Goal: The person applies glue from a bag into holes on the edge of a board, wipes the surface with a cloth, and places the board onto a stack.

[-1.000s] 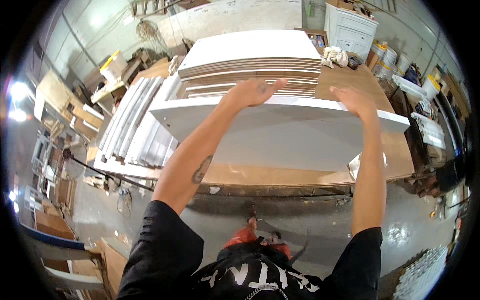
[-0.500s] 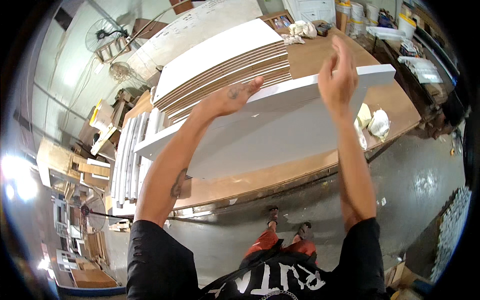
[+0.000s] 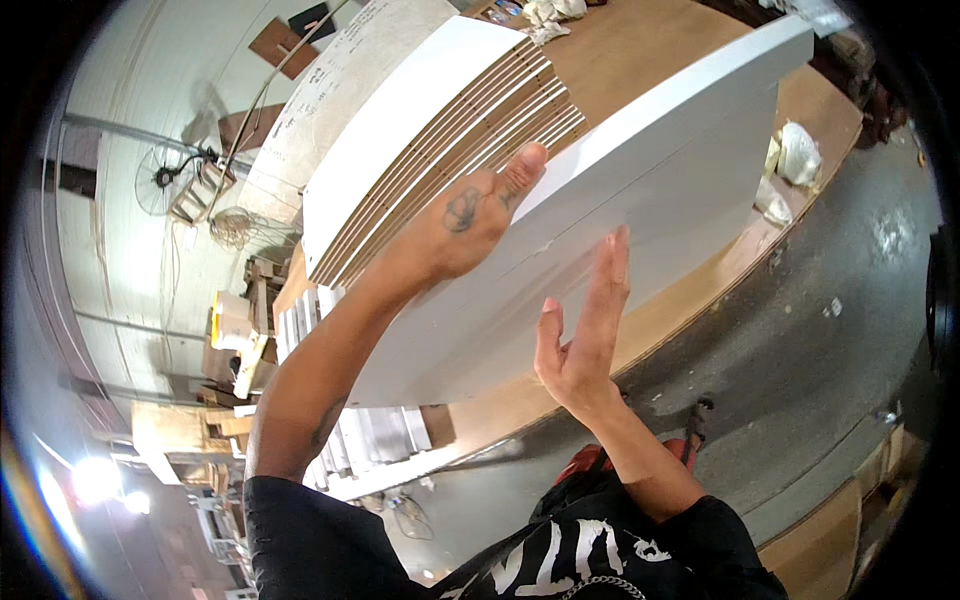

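A thick white panel (image 3: 668,210) stands on its edge, tilted, on the brown-topped workbench. At its upper edge is my left hand (image 3: 478,218), gripping it with the thumb along the edge; the other fingers are hidden. Near the panel's broad face is my right hand (image 3: 588,345), open, its fingers stretched out and the thumb apart. Whether its fingertips touch the face I cannot tell. Just behind the panel lies a stack of white-faced boards (image 3: 400,125) with brown edges.
The brown bench top (image 3: 650,60) stretches behind the panel. White strips (image 3: 375,440) lie at its near left end. Crumpled white cloth (image 3: 798,155) rests by the right edge, more cloth (image 3: 553,10) at the back. A fan (image 3: 163,178) stands at far left.
My right hand has come down from above the panel's top edge to its near face. The panel appears more slanted, its right end higher in view. My left hand stays on its upper edge.
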A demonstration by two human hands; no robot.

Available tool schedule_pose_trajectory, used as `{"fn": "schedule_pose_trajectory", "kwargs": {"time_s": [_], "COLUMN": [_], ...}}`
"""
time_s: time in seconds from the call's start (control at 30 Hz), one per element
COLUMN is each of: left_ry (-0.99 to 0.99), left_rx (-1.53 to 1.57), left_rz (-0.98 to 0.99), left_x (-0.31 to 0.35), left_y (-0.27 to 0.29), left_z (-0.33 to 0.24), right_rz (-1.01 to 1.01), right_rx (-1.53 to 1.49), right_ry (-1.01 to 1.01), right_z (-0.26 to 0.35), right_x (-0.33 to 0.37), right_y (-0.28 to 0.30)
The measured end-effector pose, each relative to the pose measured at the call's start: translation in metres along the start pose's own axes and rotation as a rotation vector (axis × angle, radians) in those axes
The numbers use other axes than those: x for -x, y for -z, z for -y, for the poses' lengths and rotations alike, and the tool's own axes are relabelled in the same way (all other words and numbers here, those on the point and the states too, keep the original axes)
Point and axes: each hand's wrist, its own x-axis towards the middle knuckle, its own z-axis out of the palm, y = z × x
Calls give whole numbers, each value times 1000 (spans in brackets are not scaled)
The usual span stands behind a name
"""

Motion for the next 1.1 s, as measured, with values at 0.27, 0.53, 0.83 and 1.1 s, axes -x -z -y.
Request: {"fn": "schedule_pose_trajectory", "kwargs": {"time_s": [0.27, 0.53, 0.83, 1.1], "left_ry": [-52, -173, -124, -127], "left_rx": [-17, -73, -56, -40], "left_rz": [60, 62, -56, -14], "left_x": [-7, 5, 4, 3], "left_y": [-1, 3, -8, -6], "left_z": [-16, -25, -27, -19], "right_rz": [-117, -270, -226, -227], "right_rx": [128, 138, 201, 175], "right_ry": [-63, -66, -85, -38], "right_z": [-1, -4, -2, 1], "right_x": [-9, -9, -7, -2], "right_y": [-19, -45, -43, -43]}}
